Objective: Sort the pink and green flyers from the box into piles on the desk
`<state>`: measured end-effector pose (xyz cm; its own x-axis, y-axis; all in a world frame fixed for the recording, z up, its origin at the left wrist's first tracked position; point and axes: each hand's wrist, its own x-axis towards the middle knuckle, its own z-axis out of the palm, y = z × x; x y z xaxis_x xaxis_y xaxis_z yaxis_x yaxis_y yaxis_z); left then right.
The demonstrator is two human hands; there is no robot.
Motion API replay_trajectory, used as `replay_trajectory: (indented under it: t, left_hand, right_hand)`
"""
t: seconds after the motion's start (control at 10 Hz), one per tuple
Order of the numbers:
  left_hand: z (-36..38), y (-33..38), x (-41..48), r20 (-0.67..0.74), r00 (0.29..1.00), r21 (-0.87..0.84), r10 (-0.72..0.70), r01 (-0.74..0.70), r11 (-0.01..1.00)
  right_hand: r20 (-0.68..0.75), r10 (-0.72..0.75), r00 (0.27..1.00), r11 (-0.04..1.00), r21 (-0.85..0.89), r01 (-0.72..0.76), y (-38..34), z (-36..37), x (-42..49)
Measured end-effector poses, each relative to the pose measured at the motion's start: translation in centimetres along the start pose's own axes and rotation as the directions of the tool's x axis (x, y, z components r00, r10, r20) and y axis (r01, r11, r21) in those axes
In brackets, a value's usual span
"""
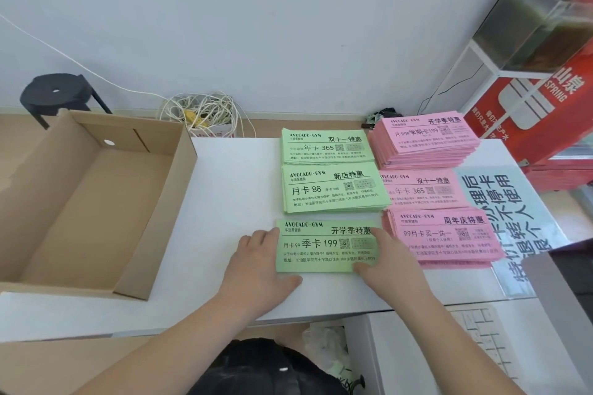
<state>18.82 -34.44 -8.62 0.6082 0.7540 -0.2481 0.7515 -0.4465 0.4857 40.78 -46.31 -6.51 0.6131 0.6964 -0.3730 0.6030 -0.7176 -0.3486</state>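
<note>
The white desk carries an open cardboard box at left, its left side cut off by the frame. Three pink piles sit at right, with three green piles just beside them. The left hand and right hand lie flat, fingers straight, against the near green pile, hiding its side edges.
</note>
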Motion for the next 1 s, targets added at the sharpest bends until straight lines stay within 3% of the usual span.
replay_trajectory:
  t: [0.1,0.3,0.6,0.7,0.8,0.9,1.0]
  left_hand:
    - [1.2,0.4,0.2,-0.005,0.998,0.101,0.058,-0.057,0.993]
    - [1.1,1.3,1.2,-0.043,0.997,0.116,0.063,-0.057,0.992]
    - [1.6,1.8,1.8,-0.065,0.994,0.169,0.086,-0.073,0.983]
    - [1.4,1.5,1.7,-0.058,0.995,0.130,0.085,-0.077,0.988]
    - [1.3,1.1,1.6,-0.034,0.997,-0.013,0.071,-0.072,0.997]
    - [0.6,0.8,1.4,0.001,1.000,-0.275,-0.007,0.007,0.961]
    - [-0.2,0.6,1.3,0.018,0.999,-0.365,-0.038,0.042,0.930]
  right_hand:
    - [0.023,-0.028,0.999,0.994,-0.107,0.030,-0.3,0.7,-0.4]
    - [-0.051,-0.127,0.991,0.974,-0.193,0.114,-0.3,0.7,0.3]
    - [-0.049,-0.200,0.979,0.938,-0.299,0.177,-1.0,1.1,0.2]
    - [-0.043,-0.221,0.974,0.918,-0.347,0.193,-1.6,1.1,-0.1]
    - [-0.023,-0.229,0.973,0.911,-0.356,0.206,-2.7,1.0,-0.5]
    - [-0.018,-0.237,0.971,0.920,-0.326,0.218,-4.1,0.9,-0.6]
    - [-0.022,-0.270,0.963,0.925,-0.283,0.253,-5.4,0.6,-0.7]
